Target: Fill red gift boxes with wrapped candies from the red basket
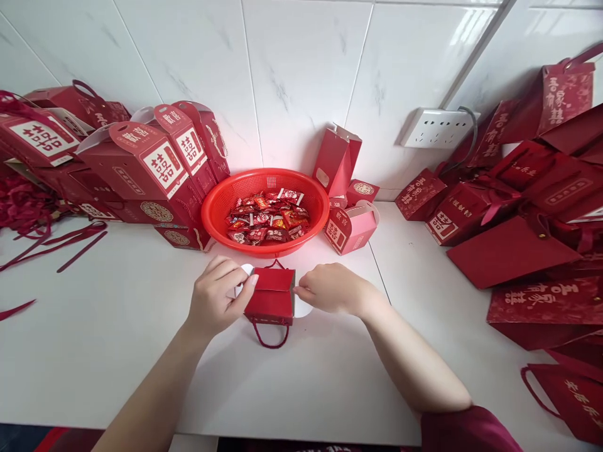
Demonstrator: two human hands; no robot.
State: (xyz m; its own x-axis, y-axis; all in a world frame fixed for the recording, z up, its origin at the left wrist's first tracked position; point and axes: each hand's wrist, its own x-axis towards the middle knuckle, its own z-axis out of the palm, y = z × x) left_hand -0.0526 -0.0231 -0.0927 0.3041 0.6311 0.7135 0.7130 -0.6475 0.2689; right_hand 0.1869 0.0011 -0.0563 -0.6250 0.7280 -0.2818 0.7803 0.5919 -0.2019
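From the desk's [301,395] near edge, a cord loop [271,346] comes first, then the red box [268,305], seemingly longer from side to side. It lies right of the left hand [217,295], whose fingers clamp its white-flapped end, and left of the right hand [332,289], curled fingers equally close, grip unclear. Beyond sits the basket [268,251].

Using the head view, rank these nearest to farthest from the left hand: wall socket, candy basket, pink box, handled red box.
Left hand:
1. Handled red box, between the hands
2. Candy basket, beyond it
3. Pink box, right of basket
4. Wall socket, far right
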